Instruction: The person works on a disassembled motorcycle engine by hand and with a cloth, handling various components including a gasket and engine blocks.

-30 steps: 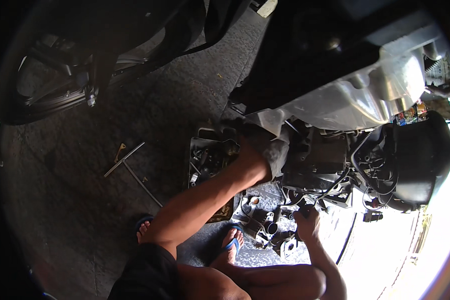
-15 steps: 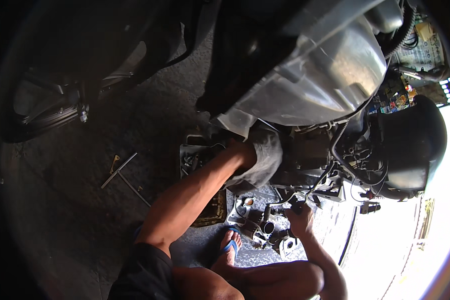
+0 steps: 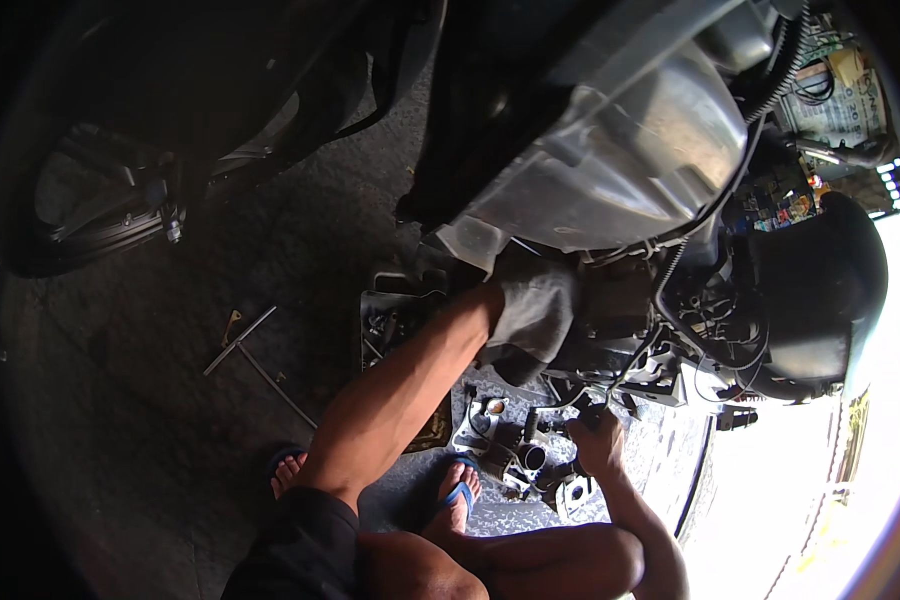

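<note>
A dark grey cloth [image 3: 530, 325] covers my left hand [image 3: 490, 305] at the motorcycle's engine [image 3: 615, 300]; my fingers are hidden inside or behind it. Lower down, my right hand [image 3: 597, 440] is closed on a small dark part [image 3: 590, 415] just below the engine. Loose metal engine parts [image 3: 530, 455] lie on the speckled floor beside that hand. Partly behind my left forearm is a metal tray [image 3: 367, 320] of tools and small pieces. Above the cloth sits a translucent plastic housing [image 3: 630, 150].
A T-handle wrench [image 3: 270, 375] and yellow piece [image 3: 232, 325] lie left on the dark floor [image 3: 150, 380]. Another vehicle's wheel [image 3: 100, 225] is upper left. A black rounded panel [image 3: 815, 290] is right, near a cluttered board [image 3: 830, 100]. My sandalled feet [image 3: 455, 490] are below.
The view shifted, so the motorcycle now appears further left and higher than a second ago. The cloth over my left hand has moved and refolded slightly. My right hand stays at the dark part.
</note>
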`<state>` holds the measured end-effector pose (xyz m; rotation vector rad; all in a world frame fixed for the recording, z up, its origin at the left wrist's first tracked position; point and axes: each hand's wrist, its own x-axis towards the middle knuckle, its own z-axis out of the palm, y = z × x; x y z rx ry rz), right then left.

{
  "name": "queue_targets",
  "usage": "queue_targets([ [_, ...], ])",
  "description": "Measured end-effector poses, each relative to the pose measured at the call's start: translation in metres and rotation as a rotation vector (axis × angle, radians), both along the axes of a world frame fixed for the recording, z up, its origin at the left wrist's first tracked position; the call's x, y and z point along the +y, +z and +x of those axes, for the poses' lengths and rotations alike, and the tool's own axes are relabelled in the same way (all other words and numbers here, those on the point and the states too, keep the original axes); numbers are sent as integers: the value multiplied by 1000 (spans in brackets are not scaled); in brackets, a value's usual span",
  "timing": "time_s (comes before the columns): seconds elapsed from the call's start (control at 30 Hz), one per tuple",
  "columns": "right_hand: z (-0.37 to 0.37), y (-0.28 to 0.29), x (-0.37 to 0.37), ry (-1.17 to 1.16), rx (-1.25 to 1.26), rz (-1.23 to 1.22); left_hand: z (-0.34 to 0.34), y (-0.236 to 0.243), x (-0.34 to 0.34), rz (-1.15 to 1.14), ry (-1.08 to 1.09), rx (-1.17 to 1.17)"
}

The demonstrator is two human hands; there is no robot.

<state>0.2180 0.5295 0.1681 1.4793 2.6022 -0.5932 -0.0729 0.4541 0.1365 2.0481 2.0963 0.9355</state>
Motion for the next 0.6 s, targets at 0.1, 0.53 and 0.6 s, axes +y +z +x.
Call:
queue_targets([
  [0.1, -2, 3, -2, -2, 11, -23, 3, 7, -9, -120, 24, 1],
  [0.53, -2, 9, -2, 6, 8, -5, 52, -21, -77, 190, 686, -79],
  [0.6, -10, 4, -6, 1, 55, -59, 55, -28, -89, 123, 935, 78],
])
